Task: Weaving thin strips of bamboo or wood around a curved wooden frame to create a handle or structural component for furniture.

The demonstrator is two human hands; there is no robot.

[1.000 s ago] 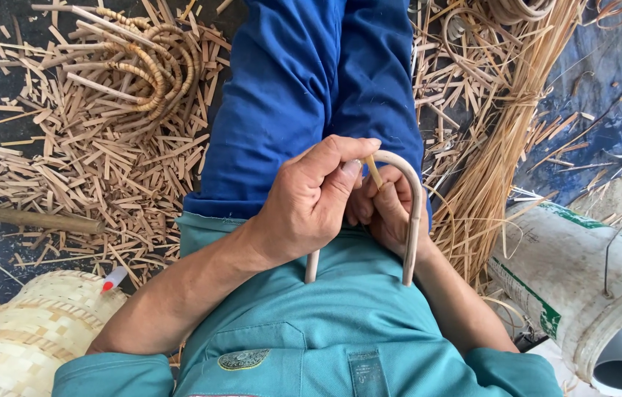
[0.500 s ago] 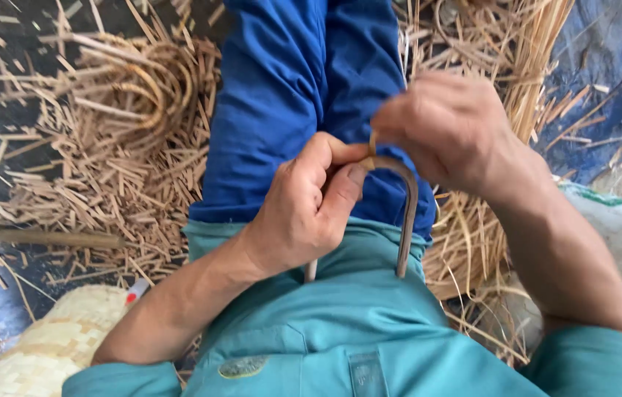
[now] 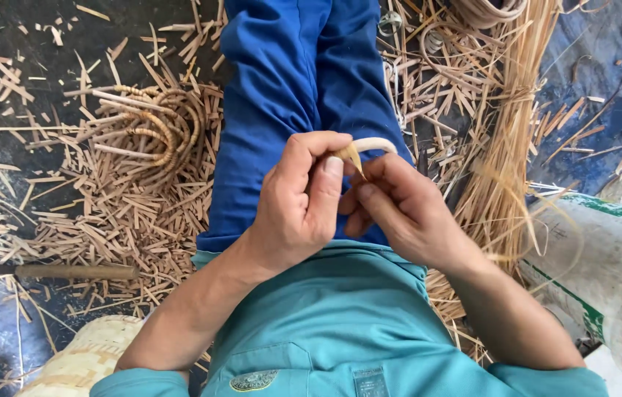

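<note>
Looking down, I see both hands meet over my lap, on top of the blue trousers [image 3: 289, 95]. My left hand [image 3: 296, 213] is curled shut, and its fingers [image 3: 323, 192] pinch one end of a pale bent cane [image 3: 370, 145]. The cane sits right at the tips of those fingers and curves away from them to the right, like a small arch. Its long line runs from side to side, above the knuckles of both hands. Most of it is hidden behind the hands, so I only see the top of the bend.

My right hand [image 3: 406, 213] is just beside the left one and touches it. Its fingers are bent close together under the cane and pinch a thin yellow sliver [image 3: 354, 157] that points down from the cane. Both hands are about as near to the cane as each other, but the left hand has the firmer hold.

Out past the left fingers, a heap of cut cane bits [image 3: 127, 213] lies on the floor. Past the right fingers stands a bunch of long thin strips [image 3: 506, 162].
</note>
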